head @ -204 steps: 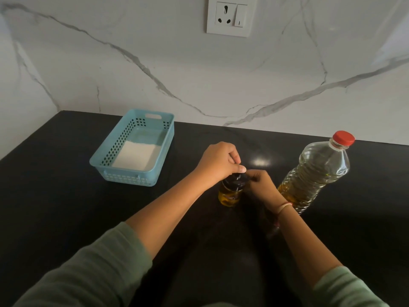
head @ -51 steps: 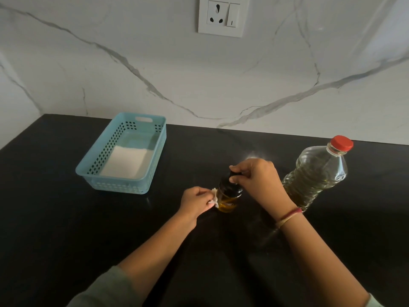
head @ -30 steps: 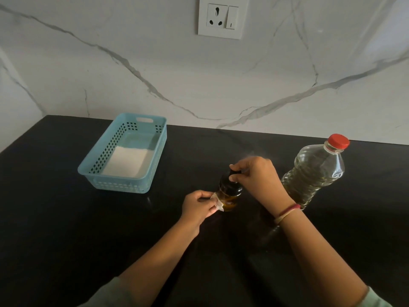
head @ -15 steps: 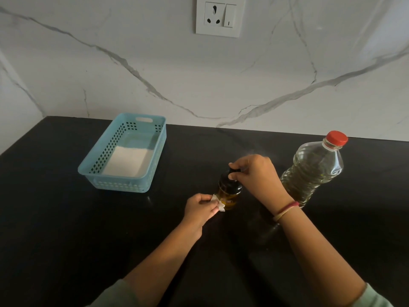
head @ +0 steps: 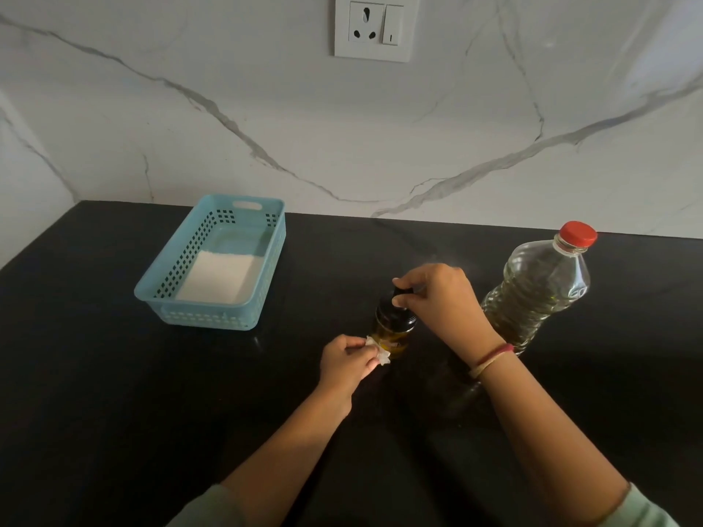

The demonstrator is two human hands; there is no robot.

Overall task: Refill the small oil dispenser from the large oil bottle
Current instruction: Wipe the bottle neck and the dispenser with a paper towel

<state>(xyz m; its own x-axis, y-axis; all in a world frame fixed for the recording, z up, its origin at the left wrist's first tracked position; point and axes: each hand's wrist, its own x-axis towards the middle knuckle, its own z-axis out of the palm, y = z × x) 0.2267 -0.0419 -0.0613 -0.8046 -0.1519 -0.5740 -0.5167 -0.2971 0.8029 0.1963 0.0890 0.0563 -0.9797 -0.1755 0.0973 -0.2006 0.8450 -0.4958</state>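
The small oil dispenser, a squat glass jar with a black top and yellow oil inside, stands mid-counter. My right hand grips its black top from the right. My left hand pinches a small white tissue against the dispenser's lower left side. The large oil bottle, clear plastic with a red cap, stands upright just right of my right wrist, capped and untouched.
A light blue perforated basket holding a white folded cloth sits at the back left of the black counter. A marble wall with a socket rises behind.
Both hands shifted from the dispenser's top: my left dropped to its lower side with a white tissue, my right took the cap. Over the last second the tissue has moved slightly along the glass.
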